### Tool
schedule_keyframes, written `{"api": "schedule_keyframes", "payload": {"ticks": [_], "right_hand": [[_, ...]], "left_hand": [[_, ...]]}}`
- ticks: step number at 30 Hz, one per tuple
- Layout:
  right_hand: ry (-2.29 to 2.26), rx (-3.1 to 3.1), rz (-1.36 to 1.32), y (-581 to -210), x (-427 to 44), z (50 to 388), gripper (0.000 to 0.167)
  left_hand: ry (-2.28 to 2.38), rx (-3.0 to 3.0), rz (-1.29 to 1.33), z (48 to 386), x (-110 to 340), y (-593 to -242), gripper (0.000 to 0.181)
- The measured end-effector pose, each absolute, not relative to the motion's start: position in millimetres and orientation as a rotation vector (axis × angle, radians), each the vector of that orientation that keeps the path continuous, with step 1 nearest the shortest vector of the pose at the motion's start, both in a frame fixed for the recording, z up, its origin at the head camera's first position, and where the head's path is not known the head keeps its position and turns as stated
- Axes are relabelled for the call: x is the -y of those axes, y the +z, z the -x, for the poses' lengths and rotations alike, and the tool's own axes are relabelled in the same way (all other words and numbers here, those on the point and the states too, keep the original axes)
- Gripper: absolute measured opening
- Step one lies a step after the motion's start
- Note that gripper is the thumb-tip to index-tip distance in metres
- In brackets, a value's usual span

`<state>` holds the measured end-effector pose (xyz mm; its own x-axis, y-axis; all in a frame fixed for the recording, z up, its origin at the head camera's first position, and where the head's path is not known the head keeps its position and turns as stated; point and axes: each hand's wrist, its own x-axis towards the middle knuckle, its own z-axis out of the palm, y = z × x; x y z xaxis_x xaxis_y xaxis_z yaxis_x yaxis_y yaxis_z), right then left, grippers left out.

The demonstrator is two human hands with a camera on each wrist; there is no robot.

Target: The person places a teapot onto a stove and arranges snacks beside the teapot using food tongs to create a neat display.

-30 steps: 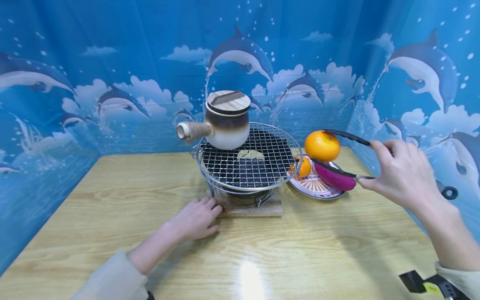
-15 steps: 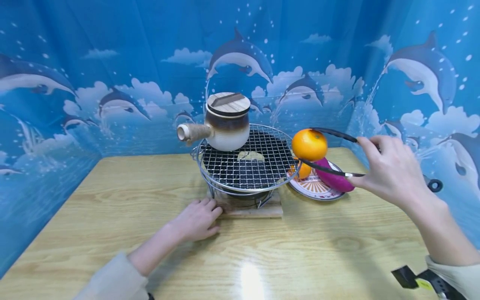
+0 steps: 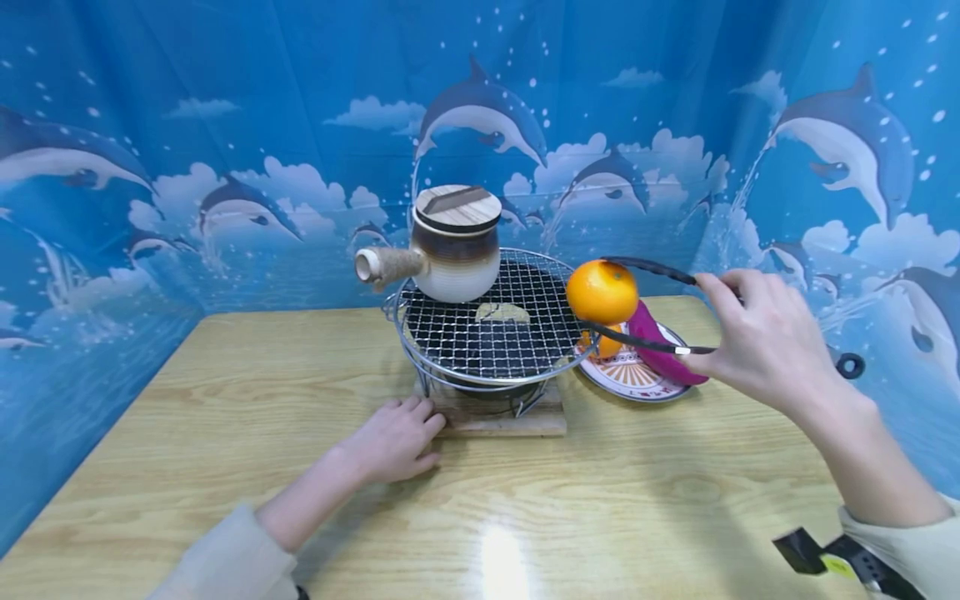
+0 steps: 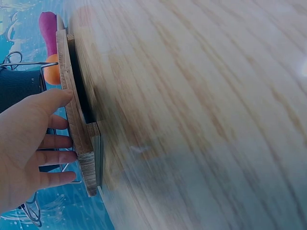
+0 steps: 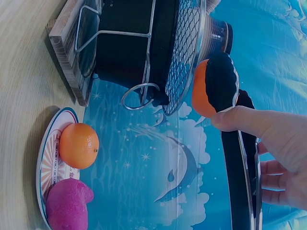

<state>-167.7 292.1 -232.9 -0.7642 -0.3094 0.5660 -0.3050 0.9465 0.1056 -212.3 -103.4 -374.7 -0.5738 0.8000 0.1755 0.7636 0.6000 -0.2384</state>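
My right hand (image 3: 768, 342) grips a pair of black tongs (image 3: 652, 342), whose tips hold an orange (image 3: 602, 292) at the right rim of the round wire grill rack (image 3: 502, 333). In the right wrist view, the thumb presses on one arm of the tongs (image 5: 235, 167) and the orange (image 5: 202, 91) is partly hidden behind their tips. With its fingers fairly straight, my left hand (image 3: 397, 439) touches the left end of the wooden board (image 3: 510, 421) under the stove. The left wrist view shows that hand's fingertips on the board (image 4: 76, 110).
A lidded pot (image 3: 456, 250) with a rope-wrapped side handle stands on the rack's back left. To the right, a patterned plate (image 3: 626, 383) bears a second orange (image 5: 79, 146) and a long purple vegetable (image 3: 671, 358). Blue dolphin curtains (image 3: 300, 125) enclose the table (image 3: 262, 367).
My right hand has moved left with the tongs, carrying the orange from above the plate to the rack's right rim. The left hand stays at the board.
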Motion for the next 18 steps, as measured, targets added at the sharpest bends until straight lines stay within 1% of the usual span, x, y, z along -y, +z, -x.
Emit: {"api": "schedule_keyframes", "payload": {"ticks": [6, 18], "right_hand": [[-0.028, 2.485, -0.465, -233, -287, 169, 0.092], [-0.037, 2.475, -0.492, -231, -280, 171, 0.090]], "left_hand": [[0.201, 2.578, 1.281, 212, 103, -374, 0.033], [0.201, 2.578, 1.276, 211, 103, -374, 0.033]]}}
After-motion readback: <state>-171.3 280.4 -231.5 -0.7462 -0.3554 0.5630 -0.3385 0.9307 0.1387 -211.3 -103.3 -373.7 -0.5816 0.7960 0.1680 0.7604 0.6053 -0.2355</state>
